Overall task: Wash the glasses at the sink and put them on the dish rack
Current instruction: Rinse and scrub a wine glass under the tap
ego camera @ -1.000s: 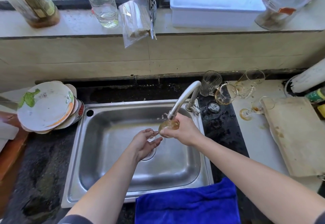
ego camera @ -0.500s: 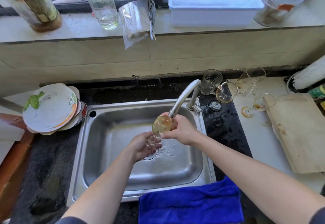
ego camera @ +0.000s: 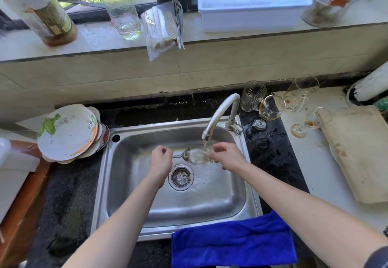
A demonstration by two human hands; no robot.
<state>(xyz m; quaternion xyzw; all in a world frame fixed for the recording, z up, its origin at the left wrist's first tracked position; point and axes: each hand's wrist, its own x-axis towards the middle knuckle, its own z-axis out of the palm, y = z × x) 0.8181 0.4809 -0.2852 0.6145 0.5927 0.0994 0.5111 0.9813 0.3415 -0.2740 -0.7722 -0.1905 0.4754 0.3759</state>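
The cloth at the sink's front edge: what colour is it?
The cloth is bright blue; head view.

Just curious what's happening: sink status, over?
Left hand grips wine glass stem, right hand holds its bowl. Glass sideways under running tap. Nothing in the way.

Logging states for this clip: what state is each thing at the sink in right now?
wine glass: on its side under the stream, over the sink.
tap: running.
left hand: pinches the stem.
right hand: holds the bowl.
ribbed tumbler: upright.
small stemmed glass: lying on its side, orange residue inside.
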